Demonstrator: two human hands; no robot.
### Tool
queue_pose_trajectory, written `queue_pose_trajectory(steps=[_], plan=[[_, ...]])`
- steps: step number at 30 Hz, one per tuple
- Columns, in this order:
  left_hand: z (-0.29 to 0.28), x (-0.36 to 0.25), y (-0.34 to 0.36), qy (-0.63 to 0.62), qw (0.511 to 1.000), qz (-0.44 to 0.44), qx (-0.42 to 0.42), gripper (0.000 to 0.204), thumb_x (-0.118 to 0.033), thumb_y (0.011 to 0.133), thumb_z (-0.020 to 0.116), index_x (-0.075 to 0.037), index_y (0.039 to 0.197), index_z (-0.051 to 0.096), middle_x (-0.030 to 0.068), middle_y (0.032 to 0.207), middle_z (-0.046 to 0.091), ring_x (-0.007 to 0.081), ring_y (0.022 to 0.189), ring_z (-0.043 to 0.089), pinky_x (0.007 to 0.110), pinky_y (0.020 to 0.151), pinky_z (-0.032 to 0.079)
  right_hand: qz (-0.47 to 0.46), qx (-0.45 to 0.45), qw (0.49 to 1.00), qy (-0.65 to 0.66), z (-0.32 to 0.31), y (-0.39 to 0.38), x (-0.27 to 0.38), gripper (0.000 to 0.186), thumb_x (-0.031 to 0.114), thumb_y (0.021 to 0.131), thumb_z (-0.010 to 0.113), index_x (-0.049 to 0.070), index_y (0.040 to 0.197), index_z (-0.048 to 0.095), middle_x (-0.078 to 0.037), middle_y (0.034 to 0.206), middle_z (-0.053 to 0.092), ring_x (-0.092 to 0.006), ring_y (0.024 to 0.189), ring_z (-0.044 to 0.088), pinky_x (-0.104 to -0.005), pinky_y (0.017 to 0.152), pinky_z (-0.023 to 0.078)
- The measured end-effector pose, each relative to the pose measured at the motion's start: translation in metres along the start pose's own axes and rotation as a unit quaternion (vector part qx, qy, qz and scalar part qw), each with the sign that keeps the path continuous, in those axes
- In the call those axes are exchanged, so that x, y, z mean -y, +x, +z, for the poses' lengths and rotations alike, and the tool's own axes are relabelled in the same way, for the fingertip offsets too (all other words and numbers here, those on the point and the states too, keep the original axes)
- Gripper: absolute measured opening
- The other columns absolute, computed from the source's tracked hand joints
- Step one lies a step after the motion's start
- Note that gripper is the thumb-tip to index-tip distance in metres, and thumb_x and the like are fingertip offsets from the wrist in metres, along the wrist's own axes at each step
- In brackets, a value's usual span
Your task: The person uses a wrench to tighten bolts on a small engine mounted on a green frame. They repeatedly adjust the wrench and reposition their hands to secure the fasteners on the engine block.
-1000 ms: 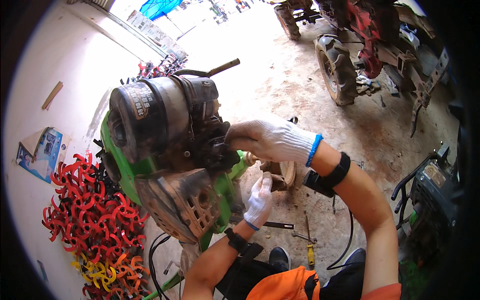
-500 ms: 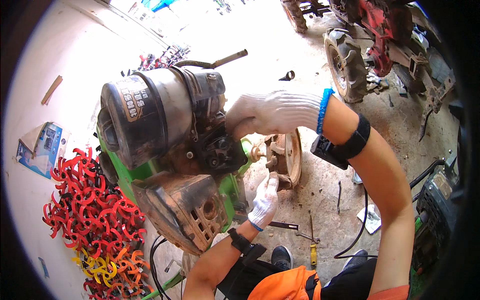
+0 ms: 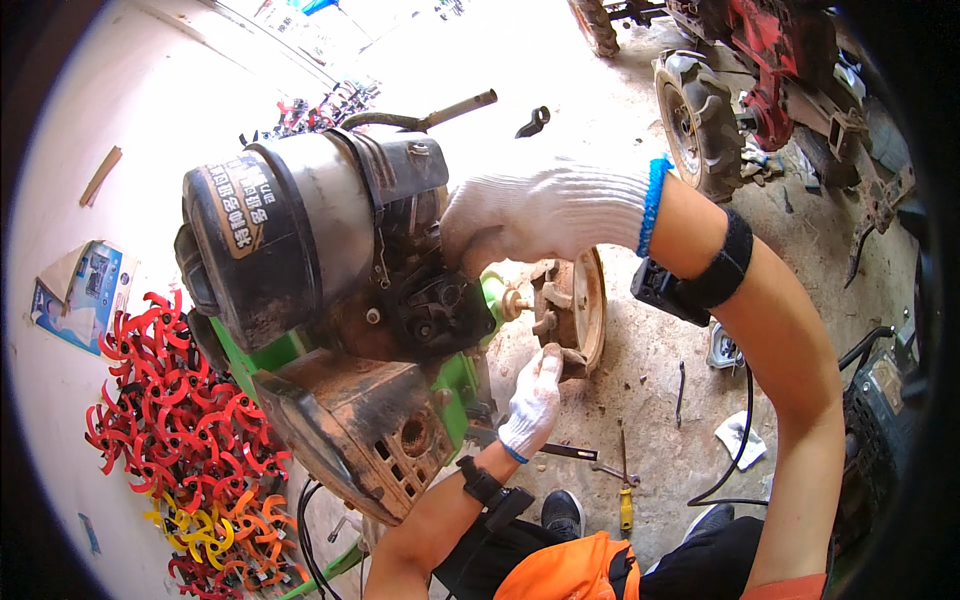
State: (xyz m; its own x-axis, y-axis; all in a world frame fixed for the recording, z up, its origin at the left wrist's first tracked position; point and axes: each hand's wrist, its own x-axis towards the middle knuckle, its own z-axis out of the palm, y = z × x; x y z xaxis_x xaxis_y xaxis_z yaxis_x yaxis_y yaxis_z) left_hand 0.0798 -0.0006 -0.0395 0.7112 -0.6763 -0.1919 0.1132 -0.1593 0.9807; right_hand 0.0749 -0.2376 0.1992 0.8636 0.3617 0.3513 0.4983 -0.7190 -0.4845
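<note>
A small engine with a black-and-silver rounded housing [image 3: 345, 200] and a dirt-covered vented cover [image 3: 370, 420] sits on a green machine frame [image 3: 460, 385]. My right hand [image 3: 555, 210], in a white knit glove, reaches across to the engine's right side, its fingertips hidden against the dark parts there. To the right of the frame, a rusty wheel with lugs [image 3: 585, 310] is mounted on a short shaft [image 3: 515, 304]. My left hand [image 3: 533, 400], also gloved, has its fingers closed on the lower edge of that wheel.
Red, orange and yellow curved blades [image 3: 190, 400] are heaped at the left. A yellow-handled screwdriver [image 3: 626, 508] and a wrench [image 3: 612, 472] lie on the floor near my feet. A red machine with a treaded tyre [image 3: 700, 125] stands far right; a black cable [image 3: 740, 440] curves nearby.
The engine has shifted slightly left and tipped a little, and my right hand has moved left with it. My left hand stays at the wheel's edge.
</note>
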Motion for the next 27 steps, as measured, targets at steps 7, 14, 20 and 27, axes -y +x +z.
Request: queue_pose_trajectory(steps=[7, 14, 20, 27], plan=[[0.000, -0.003, 0.003, 0.019, 1.000, 0.005, 0.012, 0.042, -0.035, 0.120, 0.045, -0.003, 0.119, 0.072, 0.0049, 0.111, 0.074, 0.0142, 0.100, 0.067, 0.030, 0.092, 0.055, -0.073, -0.071, 0.994, -0.033, -0.003, 0.008, -0.003, 0.031, 0.027, 0.091, 0.079, 0.009, 0.116, 0.083, -0.018, 0.099, 0.080, -0.0355, 0.093, 0.078, -0.0465, 0.082, 0.061], [0.003, 0.001, 0.001, -0.010, 0.999, 0.026, 0.038, 0.043, -0.035, 0.120, 0.044, -0.003, 0.113, 0.073, 0.0056, 0.107, 0.075, 0.0147, 0.100, 0.068, 0.031, 0.095, 0.055, -0.052, -0.079, 0.995, 0.000, 0.003, 0.001, -0.007, 0.026, 0.023, 0.090, 0.080, 0.011, 0.113, 0.084, -0.015, 0.097, 0.081, -0.0312, 0.092, 0.078, -0.0434, 0.081, 0.061], [0.007, -0.001, 0.002, -0.003, 1.000, 0.021, 0.022, 0.045, -0.035, 0.121, 0.043, -0.002, 0.113, 0.073, 0.0059, 0.107, 0.075, 0.0152, 0.099, 0.069, 0.031, 0.097, 0.054, -0.068, -0.060, 0.994, -0.056, -0.006, 0.009, 0.001, 0.027, 0.024, 0.092, 0.079, 0.013, 0.116, 0.084, -0.014, 0.090, 0.080, -0.0310, 0.085, 0.078, -0.0427, 0.079, 0.062], [0.014, -0.010, -0.001, -0.005, 1.000, 0.008, 0.026, 0.046, -0.036, 0.120, 0.044, -0.001, 0.115, 0.073, 0.0058, 0.106, 0.075, 0.0153, 0.098, 0.069, 0.032, 0.095, 0.054, -0.032, -0.103, 0.988, 0.109, 0.034, -0.008, -0.023, 0.031, 0.024, 0.101, 0.074, 0.002, 0.123, 0.077, -0.018, 0.109, 0.078, -0.0309, 0.102, 0.074, -0.0400, 0.095, 0.058]])
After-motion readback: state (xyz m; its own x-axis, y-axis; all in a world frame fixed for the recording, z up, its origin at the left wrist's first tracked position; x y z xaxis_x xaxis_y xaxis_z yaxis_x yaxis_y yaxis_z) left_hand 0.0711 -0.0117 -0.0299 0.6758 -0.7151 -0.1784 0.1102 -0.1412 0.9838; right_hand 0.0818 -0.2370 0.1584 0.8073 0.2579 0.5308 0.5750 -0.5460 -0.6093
